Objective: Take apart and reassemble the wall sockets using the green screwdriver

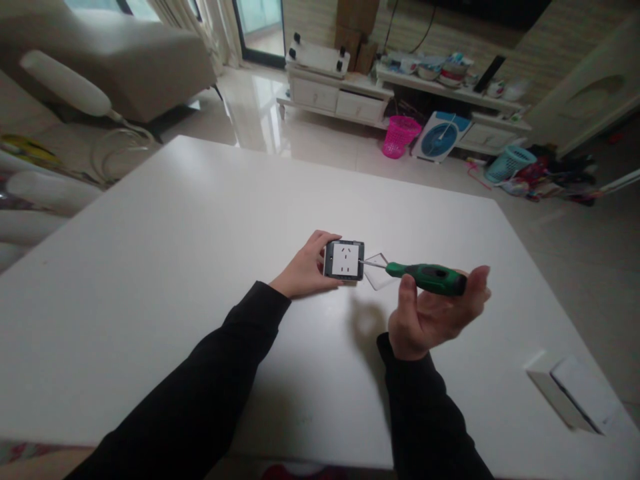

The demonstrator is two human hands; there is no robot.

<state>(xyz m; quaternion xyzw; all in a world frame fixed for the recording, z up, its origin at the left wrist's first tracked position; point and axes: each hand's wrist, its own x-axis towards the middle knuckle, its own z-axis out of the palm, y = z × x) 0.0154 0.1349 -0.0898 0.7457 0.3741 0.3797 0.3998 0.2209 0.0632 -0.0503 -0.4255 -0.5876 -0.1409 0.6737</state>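
Socket [345,260] well inside tabletop edges [330,171] (roomy)

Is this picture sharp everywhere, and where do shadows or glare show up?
Head view: slots on the socket read clearly, but the white item at lower right looks smeared; same view, a soft shadow falls on the table below the screwdriver; same view, bright reflections streak the floor.

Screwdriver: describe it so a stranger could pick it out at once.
Start at the big white table and find the right hand above it. The screwdriver is in that hand, its thin metal shaft pointing at the socket in the left hand. Its green and black handle sets it apart from the white, dark-edged socket.
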